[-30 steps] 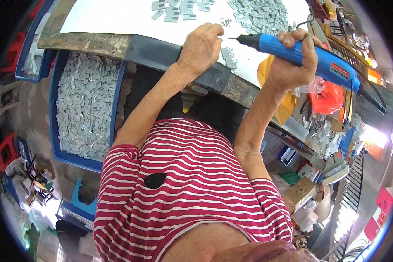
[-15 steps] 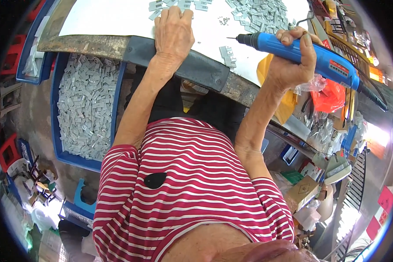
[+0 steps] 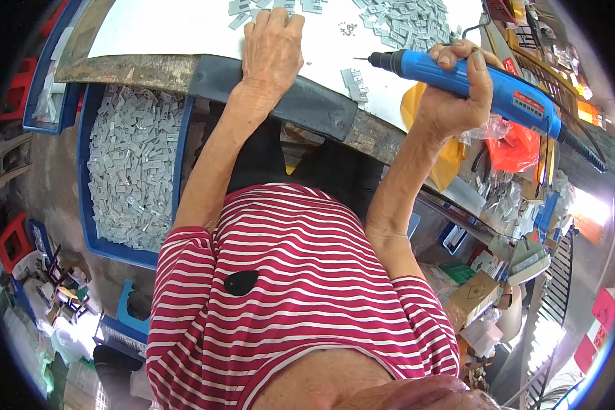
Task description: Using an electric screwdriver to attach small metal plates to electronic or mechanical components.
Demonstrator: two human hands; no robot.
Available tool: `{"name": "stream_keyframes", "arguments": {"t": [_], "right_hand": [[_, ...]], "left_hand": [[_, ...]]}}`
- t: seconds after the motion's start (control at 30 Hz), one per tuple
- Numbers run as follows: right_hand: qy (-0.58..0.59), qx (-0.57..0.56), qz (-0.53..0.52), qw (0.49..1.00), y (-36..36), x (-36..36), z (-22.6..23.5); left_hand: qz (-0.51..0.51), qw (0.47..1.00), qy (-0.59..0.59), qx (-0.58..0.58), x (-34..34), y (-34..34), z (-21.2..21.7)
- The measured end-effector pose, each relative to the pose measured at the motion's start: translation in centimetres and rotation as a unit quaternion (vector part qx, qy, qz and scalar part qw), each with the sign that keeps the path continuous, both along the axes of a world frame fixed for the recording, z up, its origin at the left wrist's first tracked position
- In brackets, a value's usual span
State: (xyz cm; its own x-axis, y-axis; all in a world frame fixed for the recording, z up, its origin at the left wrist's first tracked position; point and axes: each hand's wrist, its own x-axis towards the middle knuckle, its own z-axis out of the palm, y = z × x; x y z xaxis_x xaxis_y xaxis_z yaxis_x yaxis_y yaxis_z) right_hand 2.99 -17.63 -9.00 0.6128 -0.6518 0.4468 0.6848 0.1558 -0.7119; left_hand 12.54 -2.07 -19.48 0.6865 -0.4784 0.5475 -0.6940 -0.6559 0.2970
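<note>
My right hand point(image 3: 462, 92) is wrapped around a blue electric screwdriver point(image 3: 478, 85). The tool lies nearly level above the white work surface point(image 3: 205, 31), its thin bit pointing left. Over at the table's near side, my left hand point(image 3: 273, 55) rests with its fingers curled down, at several flat grey plastic pieces point(image 3: 240, 9). The fingertips are turned away from view, so what they pinch is hidden. A few more grey pieces point(image 3: 354, 85) lie between the hands. Small dark screws point(image 3: 348, 29) are scattered farther back, left of a large heap of grey pieces point(image 3: 410, 24).
A blue crate point(image 3: 85, 205) full of grey pieces stands below the table's left side. A dark strip point(image 3: 273, 99) covers part of the worn table edge. To the right are a yellow sheet point(image 3: 447, 167), a red plastic bag point(image 3: 516, 149) and a cardboard box point(image 3: 475, 301).
Both hands hold nearly the same poses, and the screwdriver stays in my right hand. The whole view has shifted very slightly.
</note>
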Motion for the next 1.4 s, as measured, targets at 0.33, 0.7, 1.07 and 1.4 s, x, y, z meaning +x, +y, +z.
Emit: {"name": "stream_keyframes", "arguments": {"t": [0.33,0.7,1.07,1.4], "right_hand": [[0.005,0.007,-0.010,1.000,0.2,0.1,0.1],[0.038,-0.027,-0.017,0.999,0.2,-0.1,0.1],[0.038,-0.042,-0.012,0.998,-0.3,-0.4,-0.3],[0.051,-0.036,0.027,0.998,-0.1,1.2,0.1]], "left_hand": [[-0.052,0.994,0.027,-0.095,0.9,0.8,0.2],[-0.067,0.997,0.019,-0.046,1.4,0.7,0.5],[-0.149,0.984,0.036,-0.089,1.2,0.2,2.2],[-0.176,0.976,0.096,-0.085,0.0,-1.2,0.3]]}}
